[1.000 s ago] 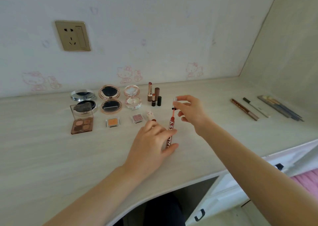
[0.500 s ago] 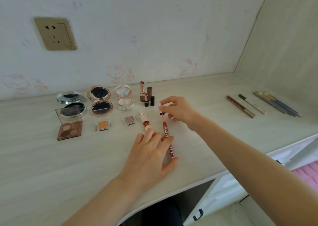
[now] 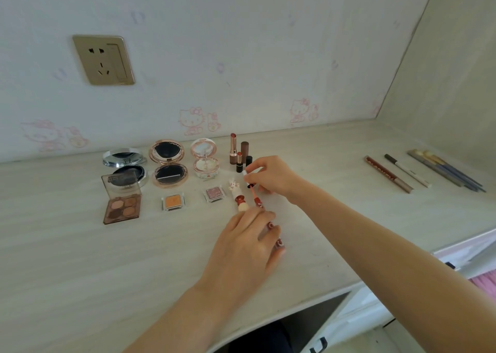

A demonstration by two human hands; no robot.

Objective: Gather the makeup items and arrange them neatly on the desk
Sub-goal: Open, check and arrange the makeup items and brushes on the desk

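Head view is showing me working at the worktop point(image 3: 80, 258) with both hands; my left hand point(image 3: 241, 248) is lying over the lip gloss tube point(image 3: 279, 241), its grip curled round the tube and pinning it against the surface, while my right hand point(image 3: 271, 175) is pinching the white cap point(image 3: 244, 172) of the wand point(image 3: 253, 191), whose stem is running down into the tube's neck; how far the wand is seated I cannot tell, since my fingers are covering the joint; the risk I am judging first is a smear, because a wet applicator tilting out of line could be dragging colour across the pale worktop or my fingers; the second is a knock, since the small character-topped lipstick point(image 3: 237, 194) is lying just beside the tube on its left, and the standing lipsticks point(image 3: 239, 154) are right behind my right hand, so a careless lift of that wrist could be toppling them into the open compacts point(image 3: 167, 162); the eyeshadow palette point(image 3: 122, 207) and the two single pans point(image 3: 171, 201) are sitting further left, less exposed; the pencils point(image 3: 389, 174) at the far right are lying well apart from the group and are not yet being gathered; a round tube could also be rolling toward the near edge if my left grip is loosening too early.
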